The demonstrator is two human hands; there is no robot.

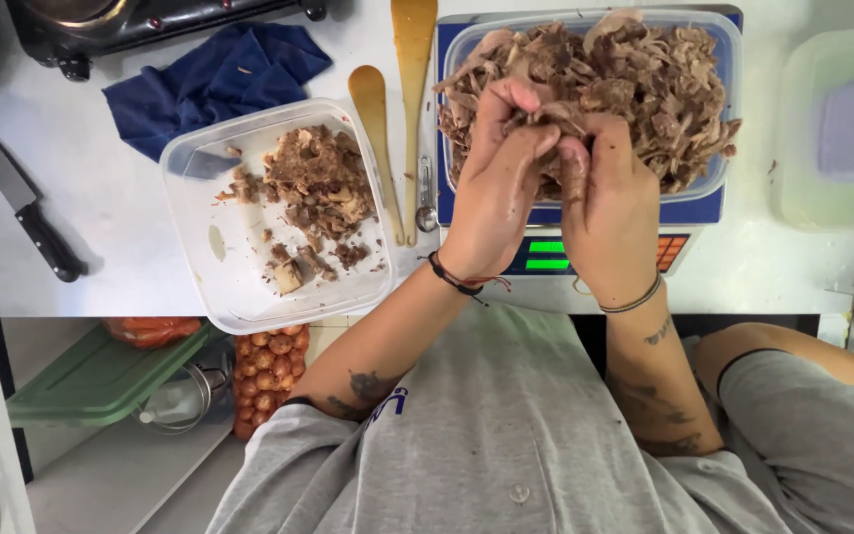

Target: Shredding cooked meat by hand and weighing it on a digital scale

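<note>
My left hand (494,188) and my right hand (610,213) are close together, both gripping a clump of brown shredded meat (555,117) between the fingertips. They hover over the near edge of a clear plastic container (725,59) heaped with shredded meat (644,79). That container sits on a blue digital scale (689,210) with a lit green display. To the left stands a second clear tub (239,287) with darker meat scraps (318,183) piled at its far side.
Two wooden spatulas (387,109) and a metal spoon (425,198) lie between the tubs. A blue cloth (210,79), a black-handled knife (22,198) and a stove (130,20) are at left. A pale lidded box (837,129) stands right. Under the counter are onions (267,371) and a green lid (91,381).
</note>
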